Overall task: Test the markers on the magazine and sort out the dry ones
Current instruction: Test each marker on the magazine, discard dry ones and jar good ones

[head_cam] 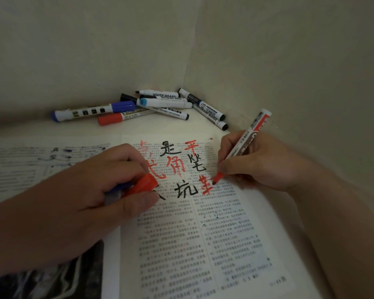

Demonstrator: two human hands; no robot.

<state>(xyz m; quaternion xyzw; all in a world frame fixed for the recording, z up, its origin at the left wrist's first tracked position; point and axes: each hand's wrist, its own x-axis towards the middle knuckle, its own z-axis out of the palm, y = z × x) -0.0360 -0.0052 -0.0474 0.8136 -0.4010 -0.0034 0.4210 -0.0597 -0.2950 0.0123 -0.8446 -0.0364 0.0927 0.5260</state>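
Now our right hand (255,165) pinches the red marker (252,131) — tip down-left on the magazine (203,244), toward the cap (144,184) our left hand (91,190) grips.

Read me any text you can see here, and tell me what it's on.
"WHITE BOARD": top marker in the pile.
"WHITEBOARD MARKER": marker just below; also front-right pile marker.
"走", "坑": black handwriting on the magazine.
Held red marker label, magazine print: too blurred.
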